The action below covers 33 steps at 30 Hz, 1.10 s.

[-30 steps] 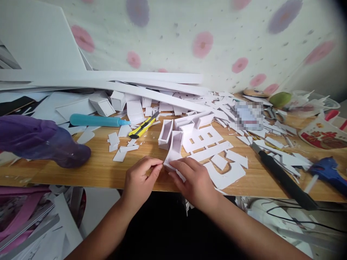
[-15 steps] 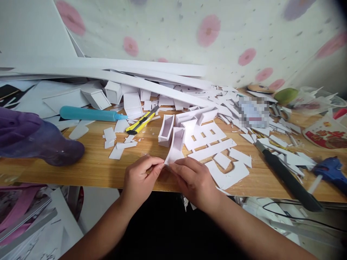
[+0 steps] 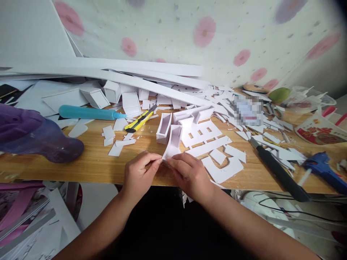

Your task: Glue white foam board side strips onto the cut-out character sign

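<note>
Between both hands is a white foam-board box (image 3: 175, 139) with curved sides, standing near the table's front edge. My left hand (image 3: 140, 172) pinches its near left corner between thumb and fingertips. From the other side, my right hand (image 3: 188, 175) closes its fingers on the near end of the same box; its thumb is partly hidden. Just behind and to the left stands a similar narrow open box (image 3: 164, 128). To the right lies a white foam-board sheet with square cut-outs (image 3: 202, 133), beside a piece with a curved notch (image 3: 221, 171).
Beyond the hands lie a yellow utility knife (image 3: 141, 121) and a teal bottle with a nozzle (image 3: 88, 112). A black-handled knife (image 3: 282, 173) and blue glue gun (image 3: 325, 171) are at right. A purple object (image 3: 40, 135) stands left. White scraps and long strips (image 3: 151, 85) fill the back.
Both hands keep their hold on the box, with only a slight shift of the fingers. The whole view has shifted a little, so table items appear slightly further left and higher.
</note>
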Each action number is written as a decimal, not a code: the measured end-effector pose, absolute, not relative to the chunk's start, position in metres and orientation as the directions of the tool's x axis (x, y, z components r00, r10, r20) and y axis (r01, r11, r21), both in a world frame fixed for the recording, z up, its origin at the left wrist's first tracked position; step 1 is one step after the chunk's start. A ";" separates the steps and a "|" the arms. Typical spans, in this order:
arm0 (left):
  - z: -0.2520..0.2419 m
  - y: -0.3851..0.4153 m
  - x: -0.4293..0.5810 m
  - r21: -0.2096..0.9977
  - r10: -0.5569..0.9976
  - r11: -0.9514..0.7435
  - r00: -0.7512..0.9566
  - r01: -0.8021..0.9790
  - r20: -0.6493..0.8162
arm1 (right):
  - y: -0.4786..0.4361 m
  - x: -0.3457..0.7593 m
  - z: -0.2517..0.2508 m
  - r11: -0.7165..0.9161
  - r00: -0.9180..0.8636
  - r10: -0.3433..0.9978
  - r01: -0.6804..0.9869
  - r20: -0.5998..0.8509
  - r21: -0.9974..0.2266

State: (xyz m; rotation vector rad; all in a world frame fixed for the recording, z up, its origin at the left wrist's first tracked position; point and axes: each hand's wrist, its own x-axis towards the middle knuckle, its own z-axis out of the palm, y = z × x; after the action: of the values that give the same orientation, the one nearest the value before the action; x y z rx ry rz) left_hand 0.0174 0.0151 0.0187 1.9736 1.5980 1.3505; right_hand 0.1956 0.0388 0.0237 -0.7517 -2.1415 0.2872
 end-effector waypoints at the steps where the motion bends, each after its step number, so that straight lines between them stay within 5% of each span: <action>1: 0.019 0.015 0.018 0.692 0.871 -0.357 -0.044 0.627 0.490 | 0.040 0.196 0.023 0.789 -0.477 0.613 0.398 0.629 -0.467; 8: 0.010 0.013 0.014 0.707 0.875 -0.326 -0.082 0.627 0.477 | 0.042 0.224 0.019 0.703 -0.359 0.707 0.263 0.609 -0.661; 16: 0.009 0.010 0.011 0.676 0.816 -0.394 -0.102 0.622 0.569 | 0.014 0.265 0.020 0.723 -0.415 0.690 0.442 0.593 -0.531; 23: 0.021 0.003 0.028 0.367 0.681 -0.501 0.096 0.784 0.726 | 0.005 0.270 0.012 0.763 -0.528 0.647 0.435 0.551 -0.479; 33: 0.013 0.008 0.041 0.417 0.755 -0.358 -0.003 0.835 0.655 | 0.006 0.271 0.012 0.760 -0.608 0.646 0.454 0.461 -0.466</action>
State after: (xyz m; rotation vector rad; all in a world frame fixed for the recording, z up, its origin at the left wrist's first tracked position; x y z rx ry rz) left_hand 0.0415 0.0076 0.0127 2.2819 1.8281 1.3846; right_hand 0.2710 0.0056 0.0117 -0.8202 -2.3284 0.4029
